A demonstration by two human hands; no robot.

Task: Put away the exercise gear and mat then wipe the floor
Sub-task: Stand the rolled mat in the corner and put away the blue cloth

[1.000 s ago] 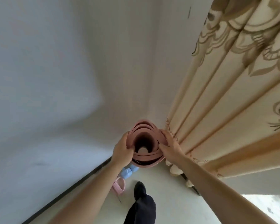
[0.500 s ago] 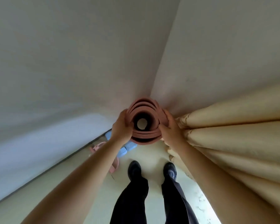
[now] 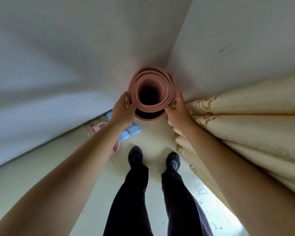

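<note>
Fingers (image 3: 125, 98) of left hand (image 3: 122, 111) and right hand (image 3: 178, 113) gripping one rolled mat (image 3: 150, 73), two dumbbells (image 3: 124, 135)

White walls (image 3: 75, 48) meet in corner; cream curtain (image 3: 254, 125) right; pale floor (image 3: 41, 176).

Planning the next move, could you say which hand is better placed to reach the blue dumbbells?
Likely the left hand: the blue dumbbells lie just beneath it, while the right hand sits across the mat, by the curtain.
</note>
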